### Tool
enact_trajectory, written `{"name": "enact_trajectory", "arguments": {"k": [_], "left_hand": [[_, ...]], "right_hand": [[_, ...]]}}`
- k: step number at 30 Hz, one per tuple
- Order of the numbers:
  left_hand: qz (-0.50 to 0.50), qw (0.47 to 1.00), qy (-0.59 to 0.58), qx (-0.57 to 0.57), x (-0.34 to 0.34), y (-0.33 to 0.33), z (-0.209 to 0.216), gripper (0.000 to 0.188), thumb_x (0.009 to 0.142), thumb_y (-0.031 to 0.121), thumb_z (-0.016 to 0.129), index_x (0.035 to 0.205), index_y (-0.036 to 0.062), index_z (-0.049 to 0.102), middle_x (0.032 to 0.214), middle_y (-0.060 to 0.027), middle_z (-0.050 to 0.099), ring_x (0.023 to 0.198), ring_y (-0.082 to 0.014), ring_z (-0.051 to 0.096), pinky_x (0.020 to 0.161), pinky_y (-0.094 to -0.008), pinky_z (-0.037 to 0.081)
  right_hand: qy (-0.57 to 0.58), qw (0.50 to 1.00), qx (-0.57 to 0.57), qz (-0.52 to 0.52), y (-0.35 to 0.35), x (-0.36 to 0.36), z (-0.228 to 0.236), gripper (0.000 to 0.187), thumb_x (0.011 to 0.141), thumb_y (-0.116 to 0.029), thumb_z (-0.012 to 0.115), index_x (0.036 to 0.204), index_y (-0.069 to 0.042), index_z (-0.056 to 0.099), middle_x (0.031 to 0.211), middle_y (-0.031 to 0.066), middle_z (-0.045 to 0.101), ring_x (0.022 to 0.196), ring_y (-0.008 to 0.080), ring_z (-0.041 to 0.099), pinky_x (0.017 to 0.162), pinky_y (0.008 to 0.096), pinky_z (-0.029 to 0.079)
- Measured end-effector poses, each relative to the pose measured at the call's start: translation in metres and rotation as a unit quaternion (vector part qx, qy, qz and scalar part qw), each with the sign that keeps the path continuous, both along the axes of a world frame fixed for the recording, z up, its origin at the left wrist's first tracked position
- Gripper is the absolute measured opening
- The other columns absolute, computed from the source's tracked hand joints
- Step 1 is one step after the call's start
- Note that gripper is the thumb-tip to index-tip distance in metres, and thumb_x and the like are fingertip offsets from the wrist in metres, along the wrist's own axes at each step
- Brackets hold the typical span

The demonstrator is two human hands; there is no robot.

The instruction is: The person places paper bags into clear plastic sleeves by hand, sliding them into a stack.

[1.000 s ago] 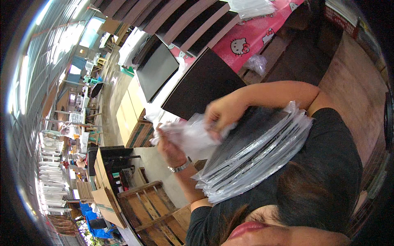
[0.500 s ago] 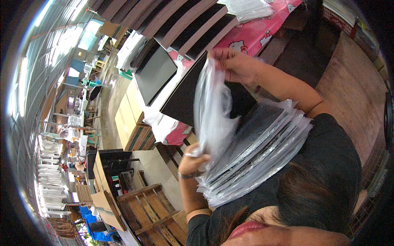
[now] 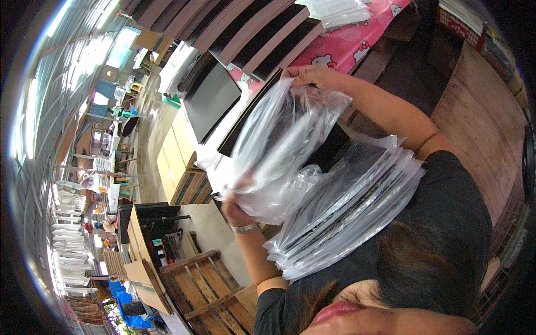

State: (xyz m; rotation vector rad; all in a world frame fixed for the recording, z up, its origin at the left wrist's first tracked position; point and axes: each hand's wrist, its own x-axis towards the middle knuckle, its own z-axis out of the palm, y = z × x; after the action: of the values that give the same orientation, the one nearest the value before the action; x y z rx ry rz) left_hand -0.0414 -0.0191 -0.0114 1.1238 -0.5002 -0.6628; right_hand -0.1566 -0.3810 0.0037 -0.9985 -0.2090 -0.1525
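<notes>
A clear plastic bag point(image 3: 279, 151) is stretched between my two hands over a black panel point(image 3: 335, 144). My right hand point(image 3: 314, 77) pinches its far corner. Lower and to the left, my left hand point(image 3: 237, 209) grips the near edge, its fingertips somewhat blurred by motion. The loose film hangs wide and crumpled, covering much of the panel. Close against my body lies a stack of clear plastic bags point(image 3: 349, 215), fanned in layers, its lower edge beside the bag I hold. Beyond my hands, a dark grey flat board point(image 3: 212, 100) rests on the table.
Rows of dark boards with brownish strips point(image 3: 245, 36) fill the far side. A pink patterned cloth point(image 3: 346, 47) covers the table, with white plastic packs point(image 3: 338, 12) on it. Cardboard boxes point(image 3: 181, 153) and a wooden pallet point(image 3: 206, 287) stand to the left.
My left hand has moved left and slightly away from my body, spreading the bag from a narrow bunch into a wide sheet. My right hand keeps its corner nearly in place.
</notes>
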Motion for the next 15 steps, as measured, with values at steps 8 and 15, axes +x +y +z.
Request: {"name": "enact_trajectory", "arguments": {"k": [8, 15], "left_hand": [[0.287, 0.923, -0.212, 0.145, 0.014, -0.069, 0.005, 0.05, 0.083, -0.002, 0.041, 0.133, 0.0048, 0.039, 0.059, 0.0076, 0.038, 0.049, -0.0036, 0.033, 0.043, -0.0198, 0.028], [0.265, 0.803, -0.422, 0.328, -0.046, -0.024, 0.016, 0.053, 0.081, -0.002, 0.046, 0.133, 0.0012, 0.042, 0.064, 0.0016, 0.049, 0.056, -0.0071, 0.043, 0.051, -0.0245, 0.04]], "right_hand": [[-0.094, 0.649, -0.592, -0.469, 0.009, 0.022, -0.022, 0.064, 0.07, 0.0, 0.054, 0.131, -0.017, 0.046, 0.103, 0.0172, 0.05, 0.086, 0.032, 0.059, 0.074, 0.0372, 0.051], [-0.082, 0.701, -0.576, -0.413, 0.031, -0.042, -0.003, 0.048, 0.07, -0.002, 0.059, 0.117, -0.01, 0.057, 0.097, 0.0135, 0.054, 0.075, 0.0224, 0.06, 0.066, 0.0346, 0.051]]}}
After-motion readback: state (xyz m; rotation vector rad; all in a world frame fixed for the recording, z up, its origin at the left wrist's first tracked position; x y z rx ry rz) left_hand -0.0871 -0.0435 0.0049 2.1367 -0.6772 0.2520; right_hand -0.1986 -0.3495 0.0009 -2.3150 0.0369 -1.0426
